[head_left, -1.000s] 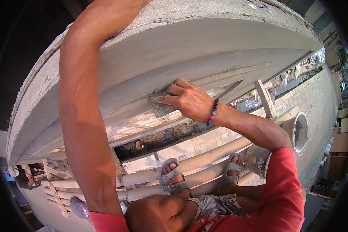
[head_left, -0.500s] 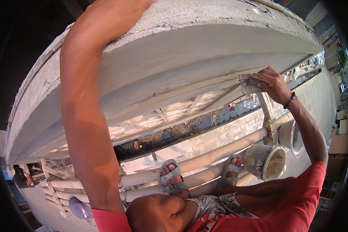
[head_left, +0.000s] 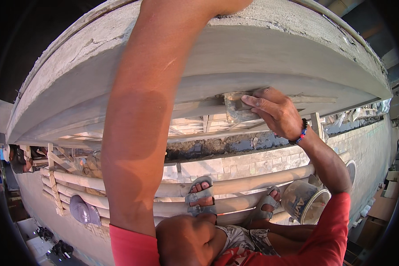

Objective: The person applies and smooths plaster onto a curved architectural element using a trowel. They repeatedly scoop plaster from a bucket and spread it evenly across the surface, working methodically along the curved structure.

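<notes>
My left arm reaches up across the concrete structure, and my left hand (head_left: 230, 6) rests on its rough top edge (head_left: 288, 20), fingers mostly out of sight at the frame's edge. My right hand (head_left: 272, 108) grips a small flat, mortar-smeared trowel (head_left: 232, 111), pressed at a narrow strip (head_left: 319, 99) along the grey smooth underside face of the curved concrete (head_left: 261, 53).
My sandalled feet are on bamboo scaffold poles (head_left: 237, 184). A plastic bucket (head_left: 303, 206) hangs by my right leg; a purple-grey cap (head_left: 82, 208) is at left. Below lie a dark trench (head_left: 195, 148) and pavement. Another person (head_left: 20, 157) is at far left.
My right hand with the trowel first moved right along the strip, then came back leftward. The camera has turned, so my left arm and the concrete appear shifted and more level.
</notes>
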{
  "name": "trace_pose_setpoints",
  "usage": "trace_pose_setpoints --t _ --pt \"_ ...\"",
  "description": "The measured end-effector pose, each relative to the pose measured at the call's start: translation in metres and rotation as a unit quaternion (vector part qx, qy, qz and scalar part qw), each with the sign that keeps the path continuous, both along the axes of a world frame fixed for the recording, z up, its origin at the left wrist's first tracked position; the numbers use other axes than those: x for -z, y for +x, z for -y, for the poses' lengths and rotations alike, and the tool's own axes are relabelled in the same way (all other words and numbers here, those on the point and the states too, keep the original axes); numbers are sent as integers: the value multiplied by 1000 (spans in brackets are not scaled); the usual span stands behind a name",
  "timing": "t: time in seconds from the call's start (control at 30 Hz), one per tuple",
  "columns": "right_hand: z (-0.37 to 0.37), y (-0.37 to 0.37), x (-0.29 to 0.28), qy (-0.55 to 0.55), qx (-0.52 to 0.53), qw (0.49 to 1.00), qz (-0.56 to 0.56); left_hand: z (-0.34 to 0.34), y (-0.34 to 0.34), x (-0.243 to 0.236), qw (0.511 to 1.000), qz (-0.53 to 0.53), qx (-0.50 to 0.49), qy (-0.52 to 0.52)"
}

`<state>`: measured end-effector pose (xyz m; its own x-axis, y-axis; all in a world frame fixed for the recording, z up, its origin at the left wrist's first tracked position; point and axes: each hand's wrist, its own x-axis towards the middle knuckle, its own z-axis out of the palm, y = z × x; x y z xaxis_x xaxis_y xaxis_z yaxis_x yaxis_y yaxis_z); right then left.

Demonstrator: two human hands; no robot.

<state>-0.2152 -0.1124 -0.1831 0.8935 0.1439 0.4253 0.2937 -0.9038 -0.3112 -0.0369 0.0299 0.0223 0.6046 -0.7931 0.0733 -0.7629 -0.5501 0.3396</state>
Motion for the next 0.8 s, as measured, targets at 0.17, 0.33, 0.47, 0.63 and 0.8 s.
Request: trace_pose_setpoints --t 0.17,0.33,0.47,0.63,0.8 --pt "-7 1 2 -6 18 1000 -16 6 -12 -12 998 -28 -41 33" --pt "-7 2 8 -17 28 999 -21 6 -13 -10 998 -20 -54 28" --pt "-9 4 19 -31 33 999 -30 2 -4 -1 1000 3 -23 2" --pt "0 -4 25 -31 64 994 -84 8 -29 -21 993 -61 -93 31" --pt "35 -35 4 -45 97 987 -121 -9 -7 2 998 42 33 -44"
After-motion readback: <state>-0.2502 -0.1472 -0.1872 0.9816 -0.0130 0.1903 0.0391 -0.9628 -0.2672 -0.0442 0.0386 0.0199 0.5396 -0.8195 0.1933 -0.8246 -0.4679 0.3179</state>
